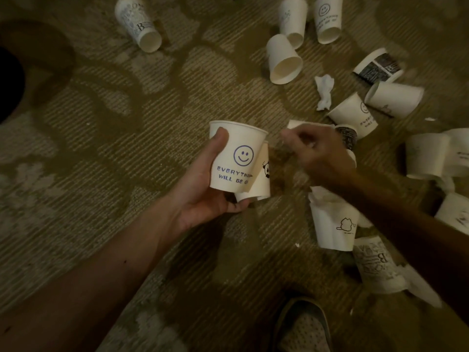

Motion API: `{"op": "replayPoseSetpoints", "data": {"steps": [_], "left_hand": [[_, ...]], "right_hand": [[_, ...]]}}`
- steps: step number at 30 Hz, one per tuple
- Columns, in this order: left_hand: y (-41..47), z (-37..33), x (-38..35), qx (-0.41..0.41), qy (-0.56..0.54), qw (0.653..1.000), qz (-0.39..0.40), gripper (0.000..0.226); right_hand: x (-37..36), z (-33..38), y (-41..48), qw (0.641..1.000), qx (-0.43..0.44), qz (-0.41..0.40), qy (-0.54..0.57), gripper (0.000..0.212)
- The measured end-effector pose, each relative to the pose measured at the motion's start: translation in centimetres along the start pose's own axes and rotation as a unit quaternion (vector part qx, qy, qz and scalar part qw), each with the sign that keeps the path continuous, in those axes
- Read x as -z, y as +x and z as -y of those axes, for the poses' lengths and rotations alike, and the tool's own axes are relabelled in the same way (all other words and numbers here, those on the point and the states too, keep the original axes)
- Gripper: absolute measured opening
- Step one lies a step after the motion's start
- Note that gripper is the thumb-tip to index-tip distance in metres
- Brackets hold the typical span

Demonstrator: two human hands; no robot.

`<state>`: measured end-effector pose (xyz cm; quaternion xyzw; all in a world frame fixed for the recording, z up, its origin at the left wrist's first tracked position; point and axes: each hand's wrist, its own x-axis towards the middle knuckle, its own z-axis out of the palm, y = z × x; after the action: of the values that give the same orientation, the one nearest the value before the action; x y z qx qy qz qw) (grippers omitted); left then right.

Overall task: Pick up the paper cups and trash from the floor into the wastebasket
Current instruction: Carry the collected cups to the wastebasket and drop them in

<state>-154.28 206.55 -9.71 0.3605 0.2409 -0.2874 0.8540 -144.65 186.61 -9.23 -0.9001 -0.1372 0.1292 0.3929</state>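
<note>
Near the centre of my feed, the left hand (203, 191) grips two paper cups together. One is a smiley cup (236, 156), held upright with the thumb curled over its rim. The other is a panda cup (264, 179), tucked just behind it on its 3 o'clock side. Both are off the carpet (101, 148).

Just at 3 o'clock from them the right hand (319, 153) hangs above the floor, blurred. Its fingers look curled in, but I cannot tell whether they hold anything. A dark-printed cup (348, 135) lies partly hidden behind that hand.

The other litter lies on the carpet. At 11 o'clock a lone cup (138, 24) lies on its side. At 1 o'clock a plain cup (284, 59) touches a faint-printed cup (291, 21), with a second smiley cup (327, 19) just beside them. At 2 o'clock there is a crumpled tissue (324, 92), and more cups lie beyond it. Between 4 and 5 o'clock a crushed cup (335, 224) with a small drawing lies next to a lettered cup (375, 265).

At 6 o'clock I see a shoe (304, 329). At 9 o'clock, on the frame edge, sits a dark round shape (7, 82); I cannot tell whether it is the wastebasket.
</note>
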Motion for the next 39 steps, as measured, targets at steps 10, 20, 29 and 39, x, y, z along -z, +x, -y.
{"op": "replayPoseSetpoints", "data": {"steps": [10,20,29,39], "left_hand": [[0.7,-0.6,-0.7,0.001,0.034,0.999,-0.030,0.068],[-6.6,-4.7,0.2,-0.056,0.117,0.983,-0.128,0.058],[-21.5,-14.5,0.5,-0.165,0.159,0.946,-0.229,0.067],[-31.9,-28.0,10.8,-0.275,0.187,0.915,-0.229,0.082]], "right_hand": [[1.7,-4.4,5.1,0.926,0.016,0.082,-0.369,0.068],[-2.6,4.4,3.6,0.967,-0.104,0.102,0.210,0.050],[-5.5,21.8,5.2,0.920,0.016,0.187,0.343,0.029],[-12.9,39.8,10.7,0.913,0.176,0.169,0.328,0.023]]}}
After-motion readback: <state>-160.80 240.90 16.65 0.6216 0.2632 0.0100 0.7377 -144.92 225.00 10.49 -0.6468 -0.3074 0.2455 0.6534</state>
